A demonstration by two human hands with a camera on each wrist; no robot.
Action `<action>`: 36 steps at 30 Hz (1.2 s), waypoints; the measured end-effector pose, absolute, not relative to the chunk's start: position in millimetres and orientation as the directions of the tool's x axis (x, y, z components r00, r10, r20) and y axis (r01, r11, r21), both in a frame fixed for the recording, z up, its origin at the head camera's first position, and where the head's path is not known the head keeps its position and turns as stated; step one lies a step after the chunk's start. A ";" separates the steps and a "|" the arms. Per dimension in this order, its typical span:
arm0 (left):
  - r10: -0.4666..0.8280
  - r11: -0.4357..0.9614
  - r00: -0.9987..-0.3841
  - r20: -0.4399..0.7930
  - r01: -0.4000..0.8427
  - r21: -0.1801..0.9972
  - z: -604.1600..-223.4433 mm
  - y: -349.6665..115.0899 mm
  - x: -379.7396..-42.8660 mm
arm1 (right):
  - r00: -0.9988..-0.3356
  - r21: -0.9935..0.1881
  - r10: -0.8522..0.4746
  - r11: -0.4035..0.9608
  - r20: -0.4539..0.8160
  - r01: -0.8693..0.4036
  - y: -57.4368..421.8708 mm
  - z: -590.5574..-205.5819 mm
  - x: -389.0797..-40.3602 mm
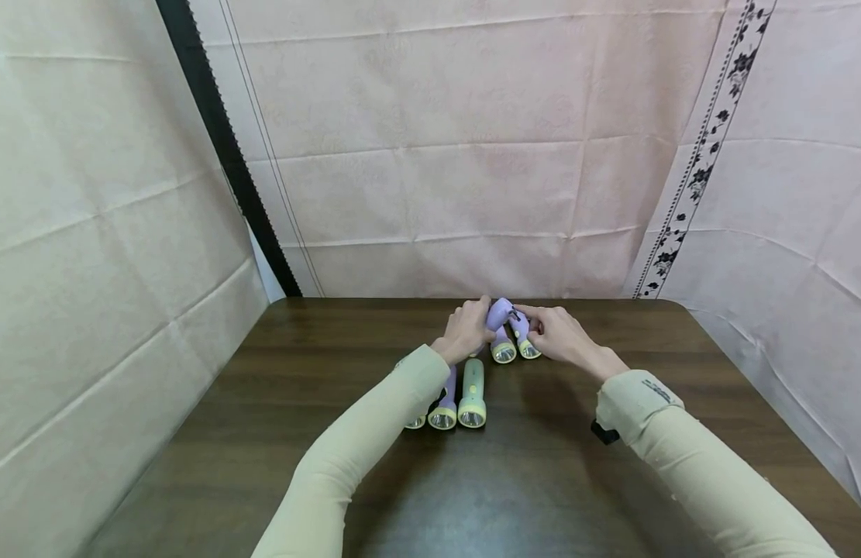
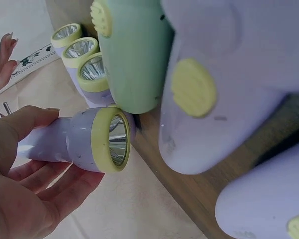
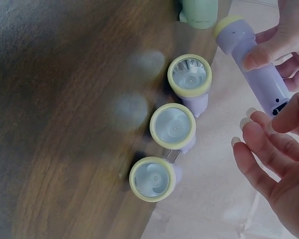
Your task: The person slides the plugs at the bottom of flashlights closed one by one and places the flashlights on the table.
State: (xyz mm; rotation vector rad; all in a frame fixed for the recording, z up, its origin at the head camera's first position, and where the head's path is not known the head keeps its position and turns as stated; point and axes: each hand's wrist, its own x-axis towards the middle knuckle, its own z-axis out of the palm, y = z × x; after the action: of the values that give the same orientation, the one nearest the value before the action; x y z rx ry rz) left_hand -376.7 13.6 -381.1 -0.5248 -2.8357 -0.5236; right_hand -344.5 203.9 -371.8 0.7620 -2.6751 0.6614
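Purple plastic flashlight (image 2: 82, 142) with a pale yellow ring (image 2: 100, 139) round its lens, held up at the far end of the dark wooden table (image 1: 263, 449). Left hand (image 1: 470, 325) is wrapped round the barrel, thumb on one side and fingers on the other. Right hand (image 1: 561, 335) is right up at the tail end, fingers loosely spread, with a fingertip at the black part (image 3: 279, 107) there. Can't really tell if it's pressing on it or just touching. Couple of metal prongs (image 2: 7, 107) show just past the left hand in the left wrist view, but no idea which light they belong to.

Just below the hands there's a back row of three purple flashlights, near (image 3: 189, 74), middle (image 3: 173, 127) and far (image 3: 152, 179) in the right wrist view, lenses facing the person. Closer in, a green flashlight (image 1: 473, 394) lies beside another purple one (image 1: 447, 397), and a third lens (image 1: 415, 422) peeks out by the left sleeve (image 1: 353, 442). Cream cloth (image 1: 437, 178) hangs behind, with a black strip (image 1: 228, 147) on the left and a floral band (image 1: 702, 167) on the right.
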 end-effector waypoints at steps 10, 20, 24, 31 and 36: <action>0.315 0.882 -0.902 0.296 0.393 0.259 -375.5 17.3 -375.1 | -0.815 -0.336 -0.423 0.760 0.395 -0.557 204.4 -366.0 -343.8; 0.331 0.878 -0.893 0.305 0.410 0.246 -373.0 20.5 -371.8 | -0.824 -0.327 -0.409 0.775 0.391 -0.540 206.4 -363.4 -344.2; 0.333 0.877 -0.892 0.307 0.412 0.247 -374.2 21.3 -370.6 | -0.824 -0.328 -0.413 0.773 0.388 -0.542 206.5 -363.0 -342.6; 0.341 0.868 -0.890 0.302 0.422 0.263 -374.6 23.1 -368.3 | -0.822 -0.331 -0.410 0.772 0.395 -0.543 207.1 -363.4 -341.6; 0.339 0.869 -0.888 0.312 0.422 0.259 -373.8 24.5 -367.2 | -0.819 -0.323 -0.407 0.774 0.405 -0.545 207.6 -362.5 -341.9</action>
State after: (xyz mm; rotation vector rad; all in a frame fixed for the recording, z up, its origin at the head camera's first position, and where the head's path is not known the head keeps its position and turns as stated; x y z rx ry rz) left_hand -367.2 24.5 -373.8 -0.5773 -2.7845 -0.4714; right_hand -341.9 207.6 -362.5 0.7328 -2.6554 0.6228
